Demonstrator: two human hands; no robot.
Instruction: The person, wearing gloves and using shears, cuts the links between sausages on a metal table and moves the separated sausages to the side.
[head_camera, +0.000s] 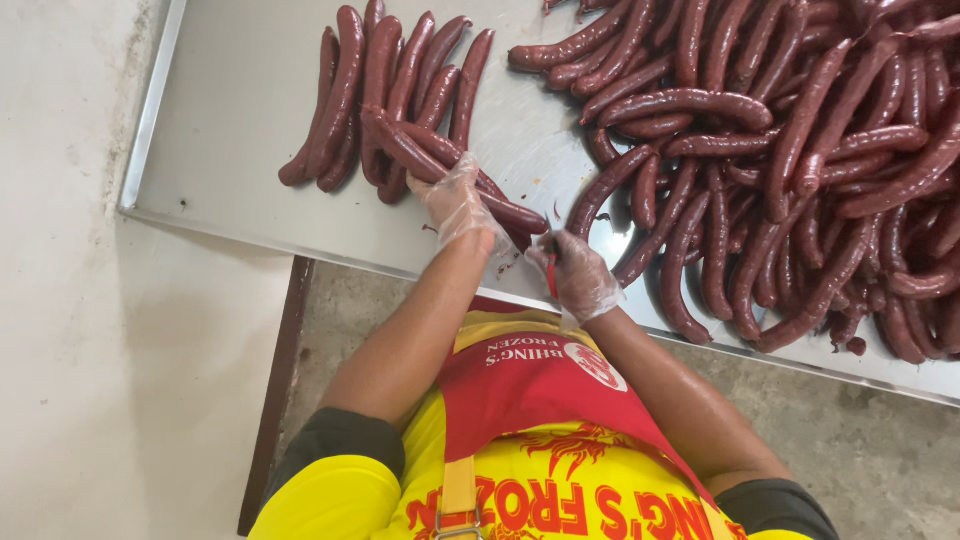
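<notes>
One flat, shiny stainless-steel table (230, 110) carries every sausage in view. The long, glossy, dark red-brown sausages lie in two groups: a small neat row of about ten (385, 85) at the left, and a large tangled heap (800, 150) at the right with far too many overlapping to count, several dozen at least. About three more sausages (440, 155) lie slantwise under the hands. Two hands show, the left hand (458, 205) and the right hand (580, 278), each in one thin clear plastic glove. One small red-handled tool (551, 275) shows.

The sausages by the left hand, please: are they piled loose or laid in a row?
Laid in a row, side by side on the table.
</notes>
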